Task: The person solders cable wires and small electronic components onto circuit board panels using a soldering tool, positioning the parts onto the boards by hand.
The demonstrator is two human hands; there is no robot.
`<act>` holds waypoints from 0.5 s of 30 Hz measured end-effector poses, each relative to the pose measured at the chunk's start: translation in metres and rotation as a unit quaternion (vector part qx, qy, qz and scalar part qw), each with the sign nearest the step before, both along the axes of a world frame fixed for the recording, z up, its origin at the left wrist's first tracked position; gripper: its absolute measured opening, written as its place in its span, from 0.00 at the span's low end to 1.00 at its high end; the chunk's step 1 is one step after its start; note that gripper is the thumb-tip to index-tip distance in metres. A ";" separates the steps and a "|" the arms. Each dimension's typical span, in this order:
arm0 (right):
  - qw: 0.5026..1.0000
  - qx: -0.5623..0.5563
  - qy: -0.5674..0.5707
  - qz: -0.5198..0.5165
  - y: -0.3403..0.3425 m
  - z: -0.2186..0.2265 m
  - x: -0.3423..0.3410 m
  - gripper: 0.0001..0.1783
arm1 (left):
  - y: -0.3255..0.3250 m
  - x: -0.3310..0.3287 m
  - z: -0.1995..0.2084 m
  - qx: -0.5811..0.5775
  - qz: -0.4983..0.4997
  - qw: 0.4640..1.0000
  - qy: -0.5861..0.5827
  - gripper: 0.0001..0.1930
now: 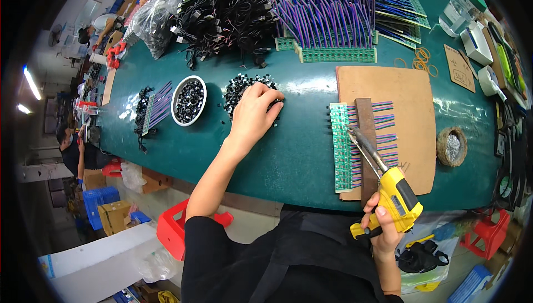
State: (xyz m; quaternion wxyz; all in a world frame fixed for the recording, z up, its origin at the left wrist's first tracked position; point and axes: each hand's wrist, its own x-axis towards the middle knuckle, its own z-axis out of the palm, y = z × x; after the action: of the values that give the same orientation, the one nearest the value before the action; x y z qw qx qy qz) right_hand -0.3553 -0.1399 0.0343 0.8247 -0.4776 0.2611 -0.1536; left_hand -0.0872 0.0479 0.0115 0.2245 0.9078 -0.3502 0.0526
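Observation:
My left hand [255, 111] reaches into a heap of small black parts with metal ends [240, 87], its fingers bent and thumb close to the forefinger. Whatever lies between those fingertips is hidden. In my right hand [383, 225] is a yellow soldering gun [397, 197], gripped by its handle. Its metal tip points at a green circuit board strip [340, 153] on a brown cardboard sheet [416, 131]. Purple and blue wires run from the strip to the right, beneath a rusty metal bar [365, 120]. Small black parts stick out along the strip's upper left edge.
A white bowl of black parts [189, 100] stands left of the heap. Behind are bundled black cables [227, 14] and stacked wired boards [327, 20]. A small round pot [451, 146] sits right of the cardboard. Red stools [177, 228] stand below the table's edge.

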 end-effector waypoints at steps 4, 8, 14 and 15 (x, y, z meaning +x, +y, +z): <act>1.000 0.010 0.004 0.005 0.000 0.000 -0.001 0.24 | -0.003 0.005 -0.001 0.015 -0.048 0.998 -0.046 0.05; 1.000 0.011 0.002 0.003 0.000 0.002 0.000 0.27 | -0.015 -0.006 0.004 -0.034 -0.025 0.994 0.099 0.03; 1.000 0.017 0.001 0.012 -0.002 0.001 -0.002 0.29 | -0.034 -0.027 -0.002 -0.277 -0.004 0.740 0.612 0.06; 1.000 0.028 0.004 0.012 -0.003 0.002 -0.002 0.33 | -0.036 -0.028 -0.004 -0.285 -0.003 0.726 0.626 0.07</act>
State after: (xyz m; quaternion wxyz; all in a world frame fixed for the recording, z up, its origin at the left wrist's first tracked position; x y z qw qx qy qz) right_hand -0.3574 -0.1426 0.0362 0.8386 -0.4578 0.2628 -0.1348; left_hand -0.1155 0.0118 0.0073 0.6409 0.6272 -0.1019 -0.4307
